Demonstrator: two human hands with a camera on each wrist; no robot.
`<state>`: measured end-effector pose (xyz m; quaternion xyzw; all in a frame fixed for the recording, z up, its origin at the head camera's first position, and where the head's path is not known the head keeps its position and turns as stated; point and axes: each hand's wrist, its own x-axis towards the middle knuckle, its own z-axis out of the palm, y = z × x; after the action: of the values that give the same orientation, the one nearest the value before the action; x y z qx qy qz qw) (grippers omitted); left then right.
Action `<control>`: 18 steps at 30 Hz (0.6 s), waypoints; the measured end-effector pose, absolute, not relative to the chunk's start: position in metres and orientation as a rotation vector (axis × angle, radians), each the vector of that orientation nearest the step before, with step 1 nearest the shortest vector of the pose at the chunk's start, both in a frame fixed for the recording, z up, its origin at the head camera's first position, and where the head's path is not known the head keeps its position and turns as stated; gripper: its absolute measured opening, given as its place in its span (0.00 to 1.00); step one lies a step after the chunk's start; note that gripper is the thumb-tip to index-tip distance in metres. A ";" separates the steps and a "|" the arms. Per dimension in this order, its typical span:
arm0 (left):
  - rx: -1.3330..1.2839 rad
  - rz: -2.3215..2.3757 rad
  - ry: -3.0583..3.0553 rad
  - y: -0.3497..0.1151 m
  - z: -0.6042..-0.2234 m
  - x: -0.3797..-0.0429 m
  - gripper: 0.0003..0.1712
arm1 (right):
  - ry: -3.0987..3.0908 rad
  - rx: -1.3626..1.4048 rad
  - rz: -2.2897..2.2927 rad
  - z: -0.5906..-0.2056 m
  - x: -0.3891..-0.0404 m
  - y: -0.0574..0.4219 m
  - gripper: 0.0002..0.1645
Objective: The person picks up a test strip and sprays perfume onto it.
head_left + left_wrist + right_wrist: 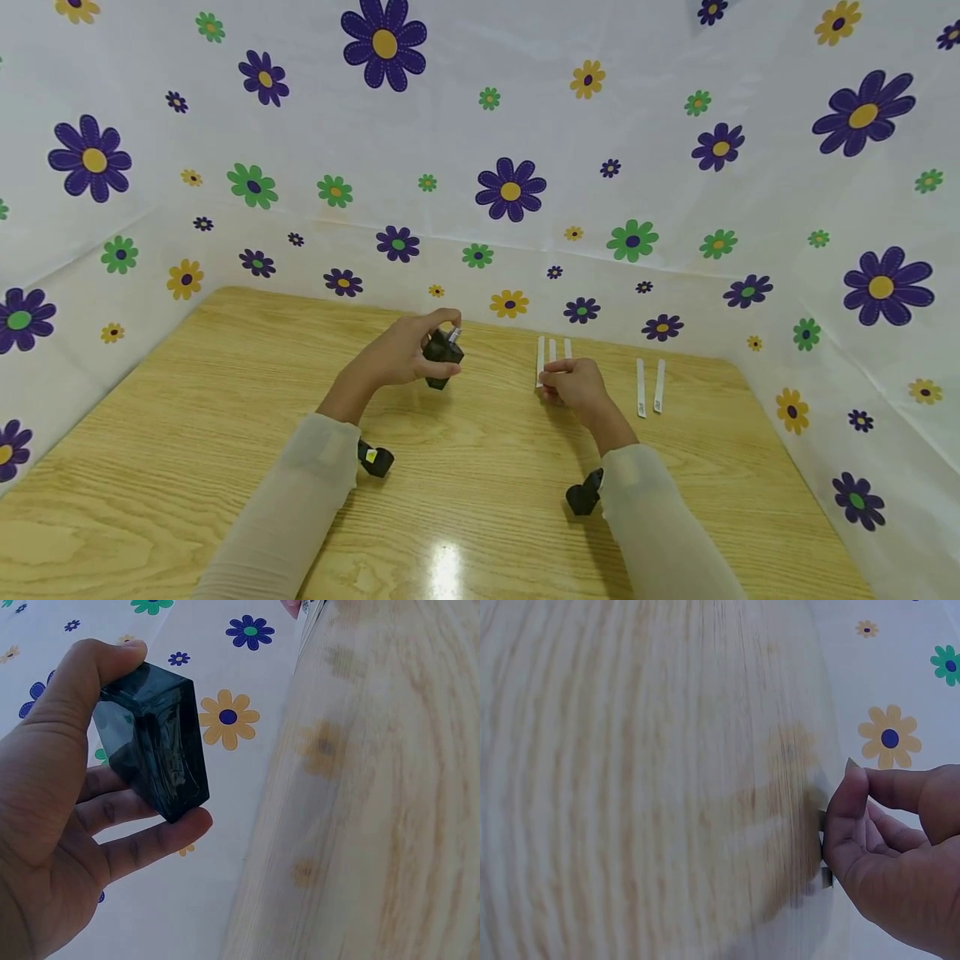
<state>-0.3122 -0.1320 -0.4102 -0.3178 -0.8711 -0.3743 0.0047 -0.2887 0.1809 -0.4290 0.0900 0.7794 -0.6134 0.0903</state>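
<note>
My left hand (390,350) grips a dark glass perfume bottle (441,352) above the table, with a finger resting at its silver spray nozzle (453,335). The left wrist view shows the angular, see-through bottle (169,742) tilted between thumb and fingers. To the right, my right hand (577,385) pinches the lower end of a narrow white paper strip (540,357). Two similar strips (567,348) lie just beside it, partly behind the hand. In the right wrist view, only a small tip of the strip (851,763) shows above the pinching fingers.
Two more white paper strips (641,388) with small dark print lie farther right on the wooden table (465,492). A flower-patterned white cloth (450,125) stands as a wall behind the table and along both sides. Black wrist cameras (375,460) sit under both sleeves.
</note>
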 end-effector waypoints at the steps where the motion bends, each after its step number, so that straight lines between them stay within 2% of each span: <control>1: -0.995 -1.174 -2.729 -0.132 -0.410 -0.312 0.38 | 2.318 0.270 -1.822 -0.429 -0.289 0.181 0.18; 18: -0.996 -1.172 -2.737 -0.131 -0.410 -0.311 0.35 | 2.356 0.249 -1.730 -0.427 -0.289 0.185 0.15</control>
<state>-0.3115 -0.1315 -0.4098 -0.3174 -0.8718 -0.3732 0.0010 -0.2893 0.1853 -0.4266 0.0845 0.7987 -0.5866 0.1038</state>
